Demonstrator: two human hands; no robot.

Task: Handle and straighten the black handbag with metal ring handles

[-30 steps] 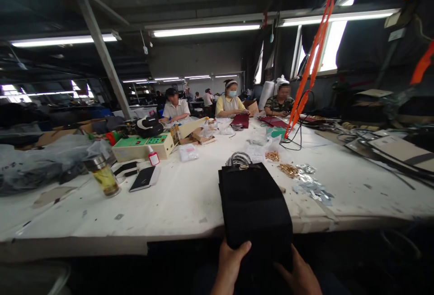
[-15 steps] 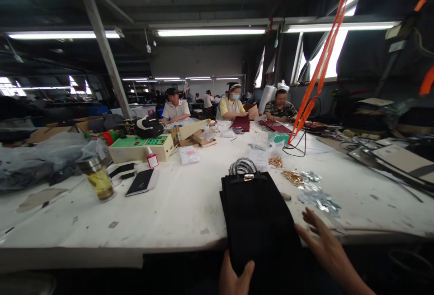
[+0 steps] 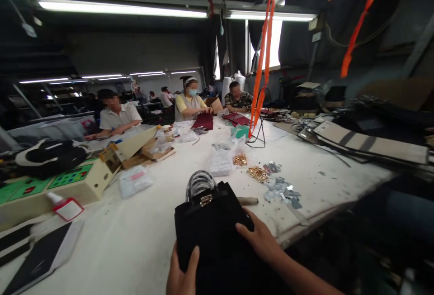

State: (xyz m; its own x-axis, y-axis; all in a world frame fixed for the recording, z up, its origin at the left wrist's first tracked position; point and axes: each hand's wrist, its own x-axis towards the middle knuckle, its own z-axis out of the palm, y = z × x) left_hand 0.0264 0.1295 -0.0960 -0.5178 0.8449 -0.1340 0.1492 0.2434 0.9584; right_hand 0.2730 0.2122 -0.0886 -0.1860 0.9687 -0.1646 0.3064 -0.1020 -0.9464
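A stack of black fabric bags (image 3: 212, 227) with a gold clasp and clear looped handles (image 3: 199, 184) lies at the near edge of the white table (image 3: 145, 222). My left hand (image 3: 181, 274) grips the stack's near left corner, thumb on top. My right hand (image 3: 261, 240) rests flat on the stack's right side, fingers stretched out. Gold metal fittings (image 3: 258, 173) and silvery pieces (image 3: 281, 188) lie just right of the bags.
A cream box with green panels (image 3: 57, 186), a black notebook (image 3: 44, 254) and a small bottle (image 3: 66, 205) sit at left. Plastic packets (image 3: 220, 161) lie in the middle. Three people (image 3: 190, 100) sit at the far end. Orange straps (image 3: 262, 55) hang down. Boards (image 3: 369, 143) pile at right.
The view has swung right and closer to the table. My right hand has come back from the table's right side and now lies on the bags. My left hand keeps its hold.
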